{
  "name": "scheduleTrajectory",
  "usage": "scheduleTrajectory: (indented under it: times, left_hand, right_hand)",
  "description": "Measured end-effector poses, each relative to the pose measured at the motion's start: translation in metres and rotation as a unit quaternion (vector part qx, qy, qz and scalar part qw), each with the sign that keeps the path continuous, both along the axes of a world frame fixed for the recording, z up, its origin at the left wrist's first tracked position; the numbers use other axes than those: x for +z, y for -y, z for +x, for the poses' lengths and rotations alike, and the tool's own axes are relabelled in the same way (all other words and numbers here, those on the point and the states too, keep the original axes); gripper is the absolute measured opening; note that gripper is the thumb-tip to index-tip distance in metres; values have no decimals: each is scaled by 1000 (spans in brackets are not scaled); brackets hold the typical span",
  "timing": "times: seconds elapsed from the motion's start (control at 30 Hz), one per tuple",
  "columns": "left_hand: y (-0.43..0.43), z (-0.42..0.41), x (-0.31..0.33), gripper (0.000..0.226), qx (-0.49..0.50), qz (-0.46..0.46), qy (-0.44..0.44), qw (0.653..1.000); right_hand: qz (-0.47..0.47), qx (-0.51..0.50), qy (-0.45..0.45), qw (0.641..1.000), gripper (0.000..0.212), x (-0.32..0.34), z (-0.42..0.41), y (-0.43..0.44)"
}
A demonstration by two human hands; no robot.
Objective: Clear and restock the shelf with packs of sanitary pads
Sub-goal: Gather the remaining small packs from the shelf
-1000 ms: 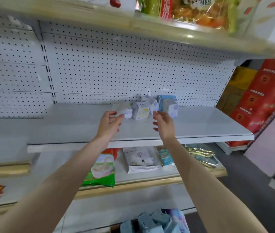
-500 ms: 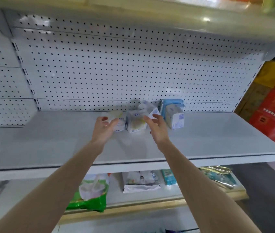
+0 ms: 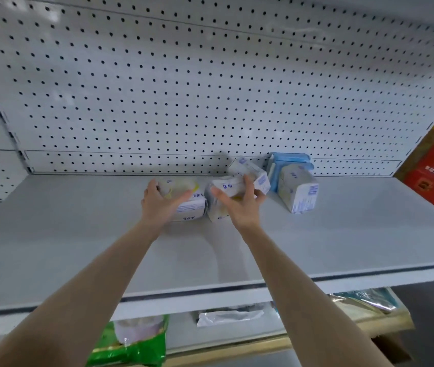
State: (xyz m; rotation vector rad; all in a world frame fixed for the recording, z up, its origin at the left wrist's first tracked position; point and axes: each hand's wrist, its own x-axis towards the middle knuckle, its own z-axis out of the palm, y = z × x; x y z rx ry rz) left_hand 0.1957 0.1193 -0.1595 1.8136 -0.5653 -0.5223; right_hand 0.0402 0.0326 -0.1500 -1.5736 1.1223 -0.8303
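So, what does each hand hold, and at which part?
The left hand grips the leftmost pad pack over its top left end; the right hand grips the middle pack across its front top.

Both bare forearms reach forward and upward, converging slightly, with the wrists roughly straight.

Left hand [image 3: 161, 205]: back toward the camera, fingers curled over the far top of a white-and-yellow soft pack [image 3: 192, 207], thumb laid across its near upper face.

Right hand [image 3: 239, 207]: thumb spread to the left, fingers curled round a crumpled white soft pack [image 3: 217, 207].

The hands are near each other and apart.
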Motion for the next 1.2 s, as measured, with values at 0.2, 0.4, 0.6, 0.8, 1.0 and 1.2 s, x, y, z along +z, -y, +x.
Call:
scheduleTrajectory:
  times: [0.2, 0.4, 0.6, 0.8, 1.0, 1.2]
  left_hand:
    - [6, 3, -13, 78, -6, 32, 4, 999]
    - [-2, -4, -14, 92, -19, -1, 17, 1000]
    - [-27, -5, -5, 82, 12, -63, -4, 998]
    - [-35, -39, 47, 76, -5, -149, -15, 989]
    - [-25, -112, 97, 97, -100, -174, 1, 980]
    - [-15, -215, 125, 79, -161, -213, -4, 964]
  right_hand:
    - [0, 3, 5, 1000, 92, -8, 6, 6]
    - [36, -16, 54, 998, 84, -12, -2, 0]
    - [74, -27, 134, 988, 77, 5, -16, -19]
    - [47, -49, 149, 986, 58, 46, -60, -40]
    - [-10, -99, 158, 982, 55, 97, -144, -50]
    - [-61, -165, 149, 973, 57, 123, -248, -70]
